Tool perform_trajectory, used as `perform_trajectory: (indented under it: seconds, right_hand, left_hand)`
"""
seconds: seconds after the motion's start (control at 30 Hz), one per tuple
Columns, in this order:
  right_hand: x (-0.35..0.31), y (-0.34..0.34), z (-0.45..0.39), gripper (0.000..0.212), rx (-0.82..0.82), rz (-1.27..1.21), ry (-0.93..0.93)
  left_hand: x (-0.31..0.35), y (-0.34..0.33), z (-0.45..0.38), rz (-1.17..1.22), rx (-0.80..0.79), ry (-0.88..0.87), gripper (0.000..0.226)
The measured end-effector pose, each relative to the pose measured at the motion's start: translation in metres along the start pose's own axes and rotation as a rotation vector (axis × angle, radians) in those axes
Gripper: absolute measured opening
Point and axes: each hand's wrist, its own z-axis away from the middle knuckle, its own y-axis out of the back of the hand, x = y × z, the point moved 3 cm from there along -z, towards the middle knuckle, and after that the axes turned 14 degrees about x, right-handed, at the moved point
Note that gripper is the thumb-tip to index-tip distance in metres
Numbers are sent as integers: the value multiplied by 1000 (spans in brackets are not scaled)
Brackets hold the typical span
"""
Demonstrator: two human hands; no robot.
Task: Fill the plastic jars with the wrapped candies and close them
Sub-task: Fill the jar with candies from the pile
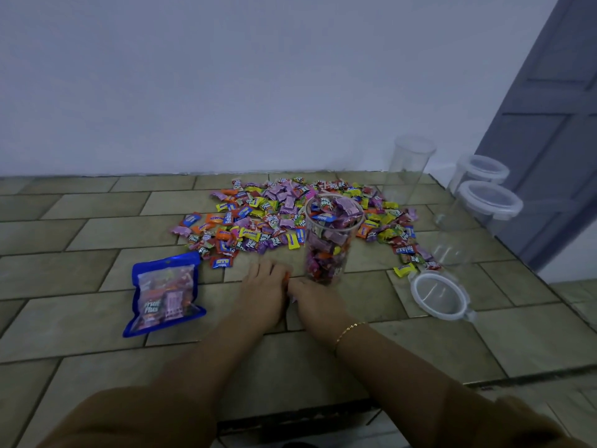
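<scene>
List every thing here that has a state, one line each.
Middle jar: upright, open, full of candies.
Back jar: upright, open, empty.
Two right jars: lidded, empty.
Loose lid: flat on the table.
Candy pile: spread loose.
Blue bag: lying flat.
Left hand: on the table, by an orange candy.
Right hand: at the middle jar's base.

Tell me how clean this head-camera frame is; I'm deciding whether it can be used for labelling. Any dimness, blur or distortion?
Head view: dim, bluish light, muted colours. Wide-angle bending curves the tile lines and leans the empty jars outward. Slightly soft overall; the sleeves at the bottom are blurred. Wrapper print in the candy pile is only partly legible. The clear loose lid and the filled jar stay distinguishable.
</scene>
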Motion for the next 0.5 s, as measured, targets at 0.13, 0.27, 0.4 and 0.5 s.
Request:
perform_trajectory:
  seconds: [0.13,0.27,0.4,0.5]
  right_hand:
    - [11,-5,2,19,-10,-79,-10]
    - [23,3,13,25,101,-235,-92]
    - [45,12,27,26,248,-419,-310]
    - [58,22,32,27,278,-644,-478]
  left_hand:
    - [1,-4,-3,93,24,65,34]
    - [-5,-2,-6,243,49,150,40]
    - [-10,14,-14,520,125,401,35]
    - [-4,33,-24,867,133,666,37]
